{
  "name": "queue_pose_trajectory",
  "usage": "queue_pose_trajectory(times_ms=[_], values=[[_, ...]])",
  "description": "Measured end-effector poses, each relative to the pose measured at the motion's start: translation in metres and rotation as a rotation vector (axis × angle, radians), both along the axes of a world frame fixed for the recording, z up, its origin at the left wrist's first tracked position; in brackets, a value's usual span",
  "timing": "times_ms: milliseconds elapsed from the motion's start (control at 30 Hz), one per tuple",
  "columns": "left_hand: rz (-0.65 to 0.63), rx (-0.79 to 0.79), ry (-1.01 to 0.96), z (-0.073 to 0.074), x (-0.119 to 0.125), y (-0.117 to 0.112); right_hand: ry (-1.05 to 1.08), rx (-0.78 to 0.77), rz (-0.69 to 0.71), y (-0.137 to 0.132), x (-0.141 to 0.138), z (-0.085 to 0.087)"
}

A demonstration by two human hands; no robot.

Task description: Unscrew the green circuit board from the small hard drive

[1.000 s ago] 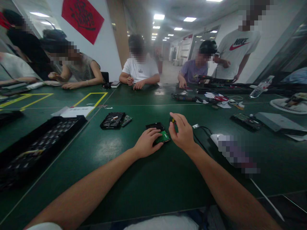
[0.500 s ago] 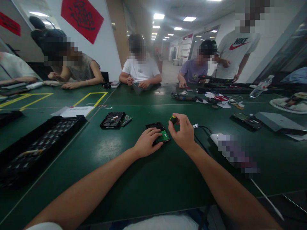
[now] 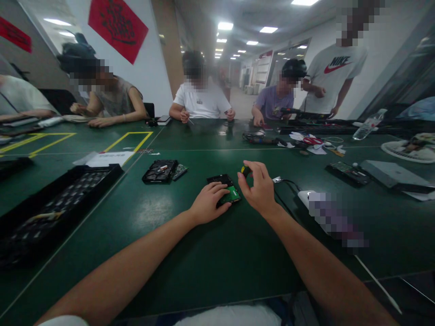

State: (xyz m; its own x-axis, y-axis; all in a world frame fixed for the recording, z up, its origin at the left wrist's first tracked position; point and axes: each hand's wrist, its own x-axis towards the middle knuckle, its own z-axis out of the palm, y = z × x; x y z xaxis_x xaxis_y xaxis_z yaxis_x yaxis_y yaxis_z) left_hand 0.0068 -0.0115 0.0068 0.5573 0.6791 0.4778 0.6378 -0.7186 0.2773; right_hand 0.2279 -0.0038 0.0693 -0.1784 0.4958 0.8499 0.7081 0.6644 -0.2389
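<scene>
My left hand (image 3: 209,201) lies over a hard drive (image 3: 234,194), fingers across its top and thumb along its near edge, holding it on the table. The drive has a black casing and a green circuit board; part of it is hidden under the hand. Just right of the drive and a little above the table is my right hand (image 3: 257,188). Its fingers and thumb are closed on a small black and yellow handle (image 3: 245,170), which looks like a screwdriver's. I cannot make out a shaft or where its tip is.
Left of the drive lie a black drive casing (image 3: 159,171) and a circuit board (image 3: 180,171). A long black tray (image 3: 50,213) fills the left side. A white power strip (image 3: 305,196), a cable (image 3: 288,180) and a grey metal box (image 3: 396,174) are on the right. People sit opposite.
The handle in my right hand has turned or tilted slightly, the hand staying almost in place. My left hand stays on the drive. Across the table, a person's hands have moved apart.
</scene>
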Motion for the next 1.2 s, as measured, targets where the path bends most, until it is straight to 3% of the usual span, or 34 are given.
queue_pose_trajectory(times_ms=[267, 900, 1200], values=[[0.003, 0.0, 0.01, -0.0022, -0.0003, 0.0011, 0.019, -0.016, 0.045, -0.0026, -0.0008, 0.0007], [-0.005, 0.003, -0.004, -0.0018, 0.0008, 0.0012, 0.024, -0.025, -0.051, -0.0026, 0.0003, 0.0023], [0.001, -0.008, 0.007, -0.0015, 0.0011, 0.0009, 0.004, -0.034, 0.068, -0.0044, -0.0002, 0.0016]])
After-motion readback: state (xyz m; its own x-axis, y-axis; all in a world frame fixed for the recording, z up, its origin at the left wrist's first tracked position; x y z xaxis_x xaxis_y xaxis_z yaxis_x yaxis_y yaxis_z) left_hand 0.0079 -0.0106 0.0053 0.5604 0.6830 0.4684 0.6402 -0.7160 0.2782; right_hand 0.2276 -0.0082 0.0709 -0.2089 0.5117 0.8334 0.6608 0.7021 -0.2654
